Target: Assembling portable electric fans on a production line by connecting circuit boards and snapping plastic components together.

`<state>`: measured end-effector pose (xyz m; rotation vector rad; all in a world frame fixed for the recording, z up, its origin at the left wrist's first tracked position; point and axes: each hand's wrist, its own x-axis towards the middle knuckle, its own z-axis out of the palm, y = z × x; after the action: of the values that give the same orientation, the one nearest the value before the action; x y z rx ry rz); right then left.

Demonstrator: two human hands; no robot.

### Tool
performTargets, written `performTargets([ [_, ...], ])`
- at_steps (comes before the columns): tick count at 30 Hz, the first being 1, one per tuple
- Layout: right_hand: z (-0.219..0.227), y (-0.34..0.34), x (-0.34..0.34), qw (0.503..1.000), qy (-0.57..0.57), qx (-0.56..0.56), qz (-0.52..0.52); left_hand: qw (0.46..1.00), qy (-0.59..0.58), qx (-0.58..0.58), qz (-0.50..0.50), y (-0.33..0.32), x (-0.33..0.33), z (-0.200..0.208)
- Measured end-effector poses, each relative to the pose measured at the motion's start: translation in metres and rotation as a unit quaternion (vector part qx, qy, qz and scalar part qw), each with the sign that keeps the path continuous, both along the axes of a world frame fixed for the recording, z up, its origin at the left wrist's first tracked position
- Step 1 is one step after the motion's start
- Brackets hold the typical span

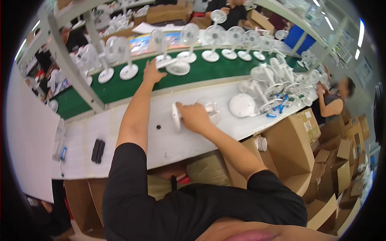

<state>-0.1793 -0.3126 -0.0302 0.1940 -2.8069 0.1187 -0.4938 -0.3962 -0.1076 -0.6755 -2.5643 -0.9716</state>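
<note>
My left hand (153, 73) reaches over the green conveyor belt (138, 83) with its fingers spread. Just beside it a small white fan (177, 68) lies tipped over on the belt; I see no firm hold on it. Over the white worktable (132, 132), my right hand (194, 117) is closed round the middle of another white desk fan (176, 115). That fan is tilted on its side, its round base left of my fingers and its head to their right. My fingers hide its neck.
Several white fans (215, 38) stand along the belt. At the table's right is a pile of fans (267, 86) with blue cylindrical parts (277, 107) and a round white base (242, 105). A black object (97, 151) lies left; a cardboard box (287, 148) stands right. A co-worker (337, 100) sits far right.
</note>
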Motion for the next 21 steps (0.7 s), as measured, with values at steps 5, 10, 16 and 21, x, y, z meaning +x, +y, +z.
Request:
performTargets([
  [5, -0.016, -0.016, -0.047, 0.999, 0.051, -0.001, -0.015, 0.998, 0.004, 0.015, -0.068, -0.024, -0.061, -0.003],
  [10, -0.012, -0.032, -0.034, 0.998, 0.06, -0.027, -0.012, 0.988, 0.108, 0.072, -0.086, -0.079, 0.022, 0.071],
  [16, 0.045, -0.047, -0.046, 0.99, -0.055, -0.124, 0.035, 0.978, 0.189, -0.043, 0.073, -0.179, 0.159, 0.105],
  [21, 0.083, -0.139, -0.068, 0.891, -0.047, -0.407, 0.195, 0.963, -0.121, 0.23, 0.069, -0.254, 0.16, 0.08],
])
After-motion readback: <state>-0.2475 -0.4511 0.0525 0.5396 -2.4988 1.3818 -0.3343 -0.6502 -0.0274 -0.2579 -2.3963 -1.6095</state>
